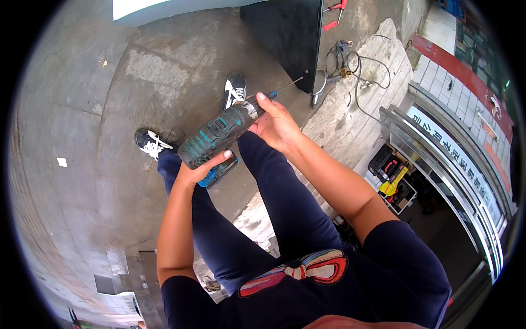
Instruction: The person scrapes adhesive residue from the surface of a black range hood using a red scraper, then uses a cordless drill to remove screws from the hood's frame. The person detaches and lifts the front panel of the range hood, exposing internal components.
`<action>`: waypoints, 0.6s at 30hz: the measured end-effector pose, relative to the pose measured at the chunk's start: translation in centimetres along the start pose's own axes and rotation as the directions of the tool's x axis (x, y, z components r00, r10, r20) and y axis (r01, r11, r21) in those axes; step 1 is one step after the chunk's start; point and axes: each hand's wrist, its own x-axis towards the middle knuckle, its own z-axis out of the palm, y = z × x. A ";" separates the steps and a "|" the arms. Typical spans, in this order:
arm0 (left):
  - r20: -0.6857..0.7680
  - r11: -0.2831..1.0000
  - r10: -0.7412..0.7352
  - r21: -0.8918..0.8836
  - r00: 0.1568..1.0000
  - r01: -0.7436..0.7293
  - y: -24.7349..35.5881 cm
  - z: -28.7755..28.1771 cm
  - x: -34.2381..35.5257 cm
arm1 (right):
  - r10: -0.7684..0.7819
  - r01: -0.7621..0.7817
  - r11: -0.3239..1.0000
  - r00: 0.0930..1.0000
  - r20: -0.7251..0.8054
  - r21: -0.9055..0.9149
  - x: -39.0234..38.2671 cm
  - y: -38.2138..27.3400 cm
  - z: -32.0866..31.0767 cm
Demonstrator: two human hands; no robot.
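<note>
Both my hands are on a worn black and teal cordless drill (pixel 215 133), held tilted above my legs. My left hand (pixel 200 170) is wrapped round its handle, below the rear of the body. At the front end, the fingers of my right hand (pixel 276 124) close around the chuck area. A long thin bit (pixel 287 85) sticks out from the chuck, pointing to the upper right. Its tip ends close to the lower corner of a black panel (pixel 290 35); I cannot tell whether they touch.
A white panel or box edge (pixel 164 11) lies at the top. Cables (pixel 359 77) and a grey metal clamp-like piece (pixel 323 88) lie on the ground to the right. Red-handled tools (pixel 335 16) lie beyond. A tool crate (pixel 402 194) stands by a metal-framed doorway (pixel 455 181).
</note>
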 end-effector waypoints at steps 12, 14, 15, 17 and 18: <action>0.036 0.993 -0.020 -0.117 0.999 0.024 -1.3 -0.8 3.8 | -0.019 0.019 1.000 0.999 -0.028 0.024 2.4 -0.9 -0.8; 0.067 0.996 -0.035 -0.076 0.997 0.040 -1.3 -1.0 3.9 | -0.027 0.027 0.999 0.999 -0.026 0.027 2.4 -0.9 -0.8; 0.067 0.996 -0.033 -0.074 0.997 0.038 -1.2 -1.0 4.0 | -0.030 0.031 0.999 0.999 -0.033 0.030 2.5 -1.0 -0.8; 0.067 0.997 -0.030 -0.072 0.997 0.035 -1.0 -0.9 4.2 | -0.035 0.037 0.999 0.998 -0.048 0.035 2.7 -1.1 -0.9; 0.072 0.996 -0.036 -0.075 0.997 0.041 -1.0 -0.9 4.4 | -0.031 0.032 0.999 0.998 -0.051 0.035 2.8 -1.2 -0.9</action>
